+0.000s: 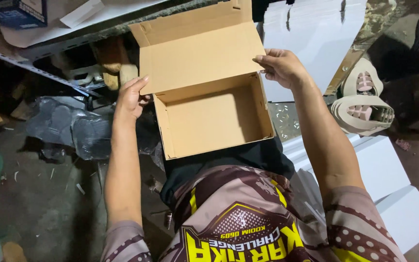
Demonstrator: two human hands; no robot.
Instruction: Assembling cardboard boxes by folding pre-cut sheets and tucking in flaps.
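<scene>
An empty brown cardboard box (214, 123) rests on my lap with its hinged lid (202, 53) standing open toward the back. My left hand (132, 99) grips the lid's lower left corner beside the box's left wall. My right hand (282, 65) pinches the lid's right edge just above the box's far right corner. The inside of the box shows bare cardboard.
A pair of beige slip-on shoes (364, 104) lies on the floor at the right. Flat white sheets (394, 189) are stacked at my right side, more white sheets (311, 34) behind the box. Dark plastic wrap (69, 128) and a metal shelf rail (30, 68) are at the left.
</scene>
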